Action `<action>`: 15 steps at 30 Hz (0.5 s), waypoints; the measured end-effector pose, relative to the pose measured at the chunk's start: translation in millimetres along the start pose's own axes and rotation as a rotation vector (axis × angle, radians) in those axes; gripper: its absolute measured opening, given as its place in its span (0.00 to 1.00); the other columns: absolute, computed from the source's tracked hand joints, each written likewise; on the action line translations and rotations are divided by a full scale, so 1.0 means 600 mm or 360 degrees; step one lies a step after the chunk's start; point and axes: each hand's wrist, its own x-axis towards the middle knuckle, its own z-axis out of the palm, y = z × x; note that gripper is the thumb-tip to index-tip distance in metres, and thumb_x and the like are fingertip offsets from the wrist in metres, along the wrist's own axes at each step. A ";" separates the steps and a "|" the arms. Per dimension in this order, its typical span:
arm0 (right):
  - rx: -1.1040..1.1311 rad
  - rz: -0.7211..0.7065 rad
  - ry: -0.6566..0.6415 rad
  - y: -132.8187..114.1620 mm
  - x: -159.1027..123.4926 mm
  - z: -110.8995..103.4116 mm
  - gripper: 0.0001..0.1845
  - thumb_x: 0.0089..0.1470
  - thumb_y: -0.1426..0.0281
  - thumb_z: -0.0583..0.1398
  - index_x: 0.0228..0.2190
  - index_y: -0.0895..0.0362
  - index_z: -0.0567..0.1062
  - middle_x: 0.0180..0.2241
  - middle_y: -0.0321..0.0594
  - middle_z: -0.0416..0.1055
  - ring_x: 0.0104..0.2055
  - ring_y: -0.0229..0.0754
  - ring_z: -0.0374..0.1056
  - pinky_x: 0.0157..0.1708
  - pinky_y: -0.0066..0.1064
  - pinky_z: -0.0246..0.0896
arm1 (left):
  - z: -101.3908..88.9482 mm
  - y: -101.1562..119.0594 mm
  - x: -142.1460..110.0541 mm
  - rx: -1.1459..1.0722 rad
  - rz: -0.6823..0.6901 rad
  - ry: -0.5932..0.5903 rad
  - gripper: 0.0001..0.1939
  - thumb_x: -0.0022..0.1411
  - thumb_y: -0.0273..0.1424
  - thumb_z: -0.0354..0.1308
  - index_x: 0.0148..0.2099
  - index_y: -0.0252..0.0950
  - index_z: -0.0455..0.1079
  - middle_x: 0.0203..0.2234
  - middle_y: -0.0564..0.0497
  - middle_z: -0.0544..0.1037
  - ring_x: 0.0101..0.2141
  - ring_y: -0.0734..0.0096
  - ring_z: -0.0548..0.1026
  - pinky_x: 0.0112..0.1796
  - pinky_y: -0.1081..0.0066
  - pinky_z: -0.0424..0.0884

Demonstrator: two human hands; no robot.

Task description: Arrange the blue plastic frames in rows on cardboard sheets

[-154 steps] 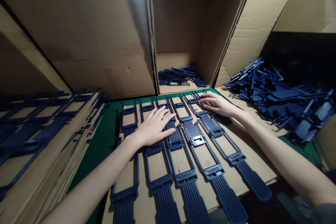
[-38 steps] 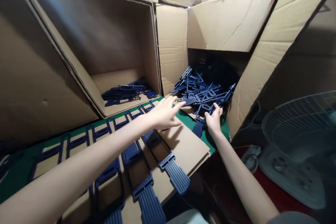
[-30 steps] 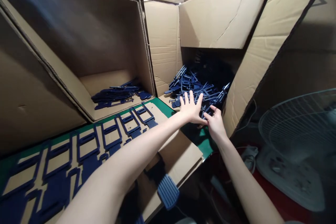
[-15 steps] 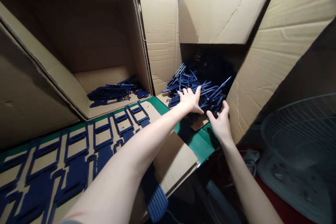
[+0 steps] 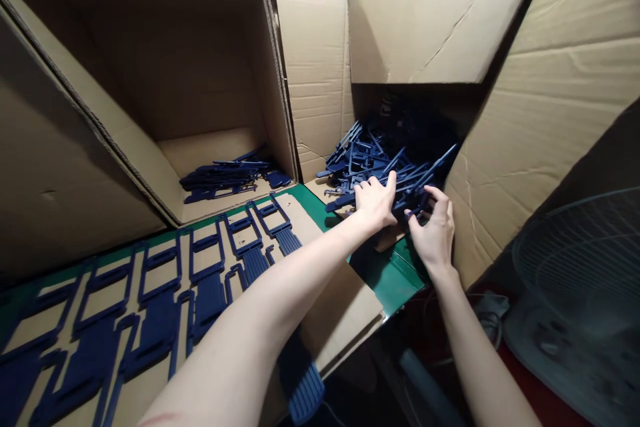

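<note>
Reaching into the jumbled pile of blue plastic parts [image 5: 361,159] below a cardboard flap [image 5: 420,30], with left hand [image 5: 376,200] palm down, fingers less spread than before, grip unclear, with right hand [image 5: 433,232] at the near edge, more curled than before, grip partly open.

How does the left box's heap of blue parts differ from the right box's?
The left heap is low and small; the right heap is larger. The left heap lies mostly flat, while the right heap has parts jutting upward. The left hand and right hand are at the right heap, neither at the left heap. Both look dark blue.
</note>
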 end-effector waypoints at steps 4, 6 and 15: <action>0.0021 -0.0022 0.0084 -0.013 0.004 -0.002 0.30 0.51 0.67 0.57 0.56 0.52 0.60 0.47 0.46 0.61 0.47 0.47 0.66 0.38 0.38 0.69 | -0.011 0.009 0.004 -0.0220 -0.0054 -0.0094 0.41 0.55 0.42 0.61 0.64 0.37 0.47 0.48 0.36 0.66 0.47 0.46 0.70 0.44 0.54 0.66; 0.0050 -0.0030 0.0118 -0.016 0.007 -0.002 0.30 0.51 0.66 0.58 0.56 0.53 0.60 0.46 0.46 0.61 0.43 0.45 0.66 0.34 0.35 0.69 | -0.008 0.015 0.004 -0.0254 -0.0103 -0.0148 0.39 0.55 0.41 0.61 0.64 0.39 0.48 0.49 0.36 0.65 0.48 0.45 0.69 0.44 0.53 0.67; 0.0124 0.0043 0.0202 -0.002 -0.020 0.010 0.30 0.48 0.65 0.60 0.52 0.58 0.59 0.44 0.48 0.64 0.40 0.45 0.66 0.38 0.39 0.66 | 0.007 -0.005 0.028 -0.0696 -0.0258 -0.0142 0.42 0.43 0.32 0.66 0.60 0.44 0.54 0.47 0.39 0.71 0.47 0.45 0.72 0.44 0.55 0.68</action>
